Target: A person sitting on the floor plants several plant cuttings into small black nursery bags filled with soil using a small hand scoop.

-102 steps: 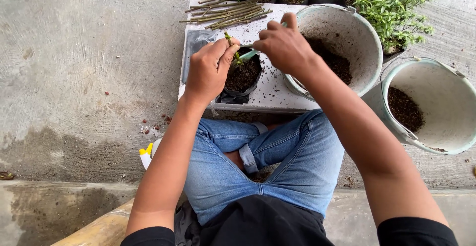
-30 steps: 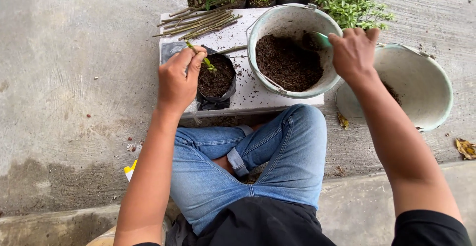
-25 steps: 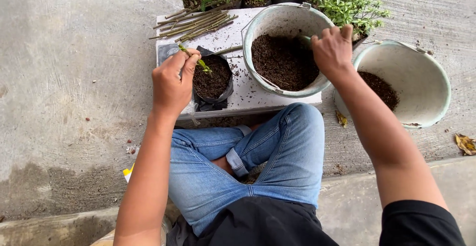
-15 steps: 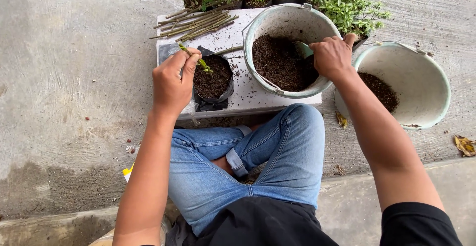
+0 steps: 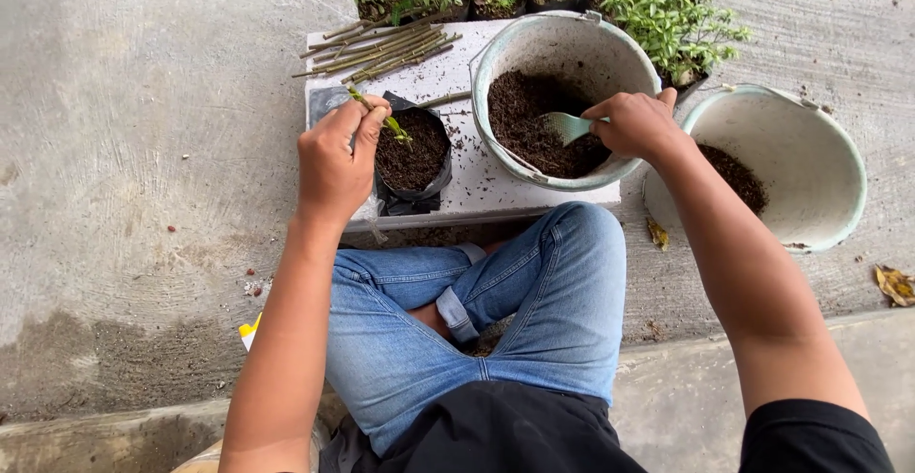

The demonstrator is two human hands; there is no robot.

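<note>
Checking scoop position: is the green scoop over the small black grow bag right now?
No, the right hand holds the green scoop inside the soil bucket, apart from the black grow bag.

Soft, even daylight; no glare. Faint shadows sit beneath the pale round soil-filled bucket. Focus sharp throughout; slight wide-angle bending far from that bucket.

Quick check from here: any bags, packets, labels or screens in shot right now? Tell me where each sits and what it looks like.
Black plastic grow bag: on the white board, beside the left hand; soft, round, open-topped, holding dark soil.
Flat grey-black bag: on the board's far left corner, partly hidden by the hand; a thin rectangle.
White and yellow object: on the concrete by the left knee; mostly hidden, kind unclear.
No signs or screens.
</note>
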